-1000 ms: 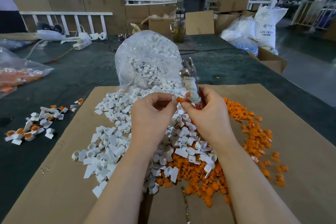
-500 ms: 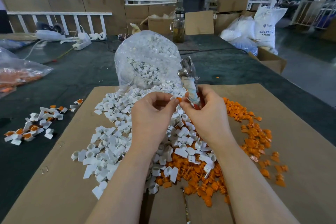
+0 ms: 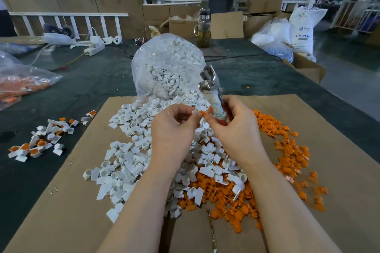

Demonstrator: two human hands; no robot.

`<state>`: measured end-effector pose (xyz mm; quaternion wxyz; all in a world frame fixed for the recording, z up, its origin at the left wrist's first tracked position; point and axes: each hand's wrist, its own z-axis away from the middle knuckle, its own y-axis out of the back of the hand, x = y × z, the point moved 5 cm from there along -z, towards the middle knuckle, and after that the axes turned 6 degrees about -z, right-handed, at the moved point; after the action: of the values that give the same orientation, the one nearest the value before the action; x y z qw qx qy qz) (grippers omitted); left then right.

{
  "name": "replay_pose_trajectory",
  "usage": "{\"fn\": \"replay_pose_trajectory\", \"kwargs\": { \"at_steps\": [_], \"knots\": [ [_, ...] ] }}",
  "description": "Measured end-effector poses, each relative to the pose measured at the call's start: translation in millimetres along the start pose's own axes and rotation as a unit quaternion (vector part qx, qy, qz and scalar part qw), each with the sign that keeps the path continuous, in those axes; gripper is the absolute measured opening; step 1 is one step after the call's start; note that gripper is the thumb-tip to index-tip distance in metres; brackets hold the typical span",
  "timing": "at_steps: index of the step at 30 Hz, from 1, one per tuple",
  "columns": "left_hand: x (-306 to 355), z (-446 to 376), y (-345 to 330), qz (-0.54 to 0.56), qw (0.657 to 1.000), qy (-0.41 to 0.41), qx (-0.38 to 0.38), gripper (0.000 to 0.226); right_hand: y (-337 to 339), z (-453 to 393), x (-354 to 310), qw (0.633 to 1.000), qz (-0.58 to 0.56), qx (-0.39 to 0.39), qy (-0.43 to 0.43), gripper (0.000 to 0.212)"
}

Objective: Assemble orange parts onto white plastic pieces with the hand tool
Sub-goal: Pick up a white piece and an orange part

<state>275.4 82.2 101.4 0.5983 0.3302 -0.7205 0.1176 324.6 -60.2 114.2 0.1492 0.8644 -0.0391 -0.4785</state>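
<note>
Lying nearest the camera, a flattened cardboard sheet (image 3: 61, 207) carries two loose heaps: white plastic pieces (image 3: 127, 162) on its left and middle, orange parts (image 3: 287, 154) on its right, the two mingling at the near centre. Both forearms reach over this mixed heap. The left hand (image 3: 174, 129) has its fingers curled, thumb and forefinger pinching one small white piece (image 3: 194, 112) above the heap. The right hand (image 3: 236, 129) pinches an orange part (image 3: 202, 113) at its fingertips, touching that white piece, while its remaining fingers curl round the taped handle of the hand tool (image 3: 211, 90); the tool's metal head points up and away from the sheet. Left of the sheet, on the dark green table cover (image 3: 98, 80), lies a small cluster of assembled pieces (image 3: 39, 139), white with orange inserts. At the sheet's far edge, a clear plastic bag of white pieces (image 3: 164, 63) spills onto the heap. Further left of the sheet, another clear bag with orange contents (image 3: 20, 84) rests on the table cover. Beyond the sheet stand a glass bottle (image 3: 204, 28), cardboard boxes (image 3: 226, 24) and a white ladder-like frame (image 3: 67, 18). A white printed sack (image 3: 304, 31) sits far right.
</note>
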Motion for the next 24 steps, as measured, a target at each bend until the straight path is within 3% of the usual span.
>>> {"fn": "replay_pose_trajectory", "kwargs": {
  "at_steps": [10,24],
  "knots": [
    [-6.5,-5.6,4.0,0.146,0.987,0.066,-0.002,0.007,7.1,-1.6,12.5,0.992,-0.018,-0.088,-0.091,0.005],
    [0.2,2.2,-4.1,-0.004,1.000,-0.016,0.011,0.014,-3.2,-1.3,6.0,0.998,0.041,-0.018,-0.047,0.016]
  ]
}}
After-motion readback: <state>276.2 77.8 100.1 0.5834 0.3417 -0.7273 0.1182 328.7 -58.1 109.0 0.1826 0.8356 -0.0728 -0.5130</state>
